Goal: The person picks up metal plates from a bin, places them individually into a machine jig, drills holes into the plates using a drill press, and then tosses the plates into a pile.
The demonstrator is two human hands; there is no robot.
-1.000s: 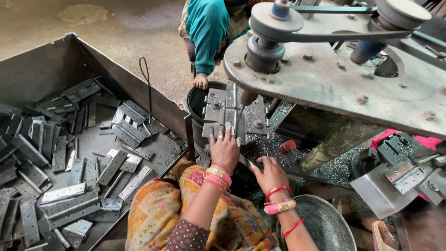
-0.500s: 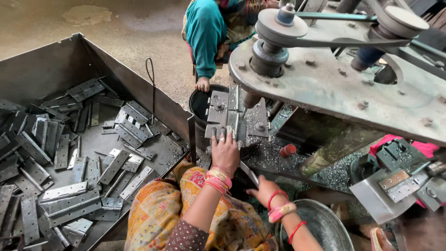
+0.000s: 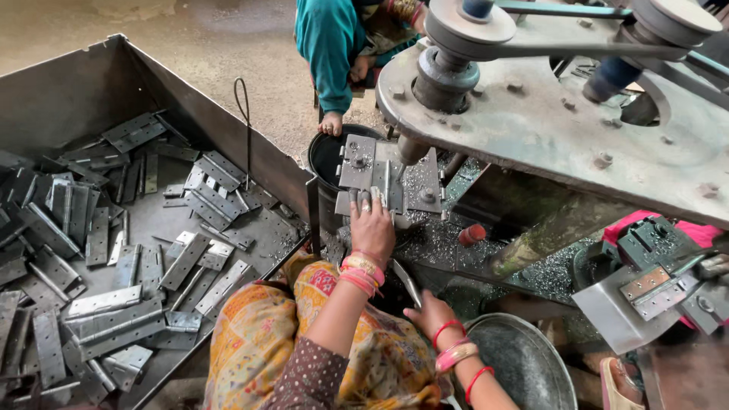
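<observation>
**Head view: hinge held flat on the jig beneath a drill spindle**

From the head camera I see the left hand (image 3: 372,228) stretched forward, its fingers (image 3: 366,203) spread narrow and pressed flat on a grey metal hinge (image 3: 386,182) that lies on the drill jig (image 3: 357,163). In my judgement the hand bears down to keep the piece from shifting under the spindle (image 3: 410,148), which hangs just above and to the right of the fingertips. Bright metal shavings (image 3: 425,228) are scattered round the jig.

The right hand (image 3: 429,311) sits low, near the body, beside a round metal bowl (image 3: 524,364); I cannot tell whether its fingers are closed on anything, though a thin metal strip (image 3: 406,281) runs just beside it. The bowl lies within easy reach of that hand, likely so that pieces can be dropped without looking.

To the left, a large steel tray (image 3: 91,83) holds a loose heap of plain hinges (image 3: 114,250), close by the left elbow. A black bucket (image 3: 330,152) stands just behind the jig. More hinge leaves (image 3: 653,285) rest on a surface at the far right.

Another person in a teal garment (image 3: 326,45) squats beyond the machine. I see no packages, labels or signs anywhere; everything is bare grey metal.
</observation>
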